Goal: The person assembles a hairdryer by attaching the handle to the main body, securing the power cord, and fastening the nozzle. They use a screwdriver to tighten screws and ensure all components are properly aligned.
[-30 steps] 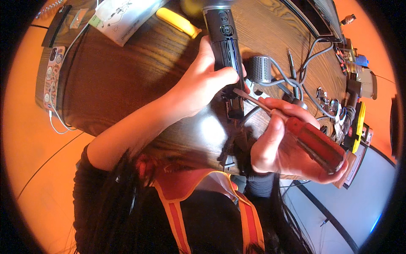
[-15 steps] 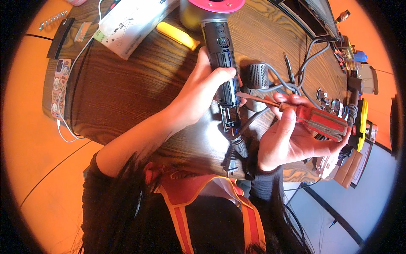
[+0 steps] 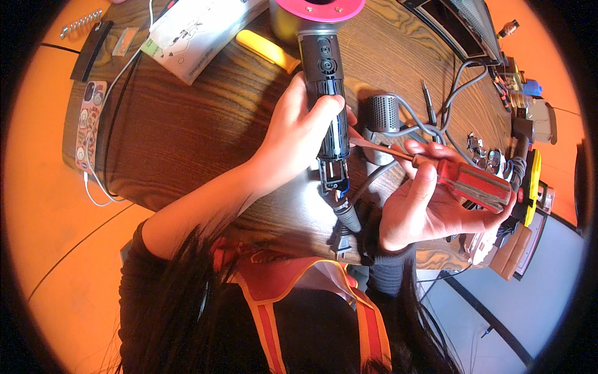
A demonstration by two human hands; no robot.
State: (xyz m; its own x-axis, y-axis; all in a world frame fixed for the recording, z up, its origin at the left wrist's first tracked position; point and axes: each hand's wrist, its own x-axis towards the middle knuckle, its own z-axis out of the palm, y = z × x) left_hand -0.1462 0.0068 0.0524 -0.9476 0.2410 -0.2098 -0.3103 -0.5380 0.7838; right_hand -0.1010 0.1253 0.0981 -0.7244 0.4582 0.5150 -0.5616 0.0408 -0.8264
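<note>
The left grip [image 3: 299, 121] is wrapped around the handle of a hair dryer [image 3: 322, 62], with the thumb lying on the front of it; the fingers pass behind, so most of them are hidden. The hair dryer is above the counter [image 3: 205, 112], with its pink-rimmed head [image 3: 324, 9] beyond the left grip and the lower end of the handle toward the person. This lower end lacks its cover, and the inner frame [image 3: 335, 173] is visible below the grip. The right grip [image 3: 430, 199] holds a flat-blade screwdriver [image 3: 476, 184]: the fingers are curled around its red handle, and the thumb presses near the neck. The blade is directed to the left, and its tip is just beside the dryer handle, but I cannot tell if they touch. Between the two grips and a little farther away is a grey perforated cylinder [image 3: 384, 113], and to the right of this lies a slim pen-shaped tool [image 3: 428, 103]. Beyond the left grip, on its left side, are a yellow-handled tool [image 3: 265, 50] and a white printed box [image 3: 193, 37]. Well to the left lies a phone in a stickered case [image 3: 91, 124]. Nearer the person, between the grips, is a two-pin plug [image 3: 342, 242].
</note>
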